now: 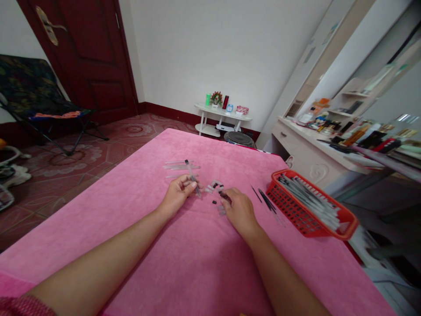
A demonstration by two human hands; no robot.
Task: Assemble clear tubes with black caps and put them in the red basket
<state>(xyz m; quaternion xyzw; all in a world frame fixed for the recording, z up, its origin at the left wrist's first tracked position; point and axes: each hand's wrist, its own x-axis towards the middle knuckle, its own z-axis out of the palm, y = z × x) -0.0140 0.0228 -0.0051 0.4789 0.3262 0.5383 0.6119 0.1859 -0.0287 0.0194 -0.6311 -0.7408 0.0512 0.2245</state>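
Observation:
My left hand (182,189) is closed around a clear-barrelled pen (193,177), tilted, with a black piece at its upper end. Over a small group of clear and black pen parts (215,185), my right hand (240,210) has its fingers curled together. Something small and dark shows at those fingertips, but I cannot make out what it is. One small black piece (214,202) lies by itself between the hands. Beyond the left hand several clear pen barrels (177,166) lie on the pink cloth.
A red plastic basket (292,216) full of thin pen parts stands on the pink-covered table (158,272) at right. Beside it lie thin black sticks (268,201). A dresser (312,153) with bottles is on the right, a folding chair (49,109) at left.

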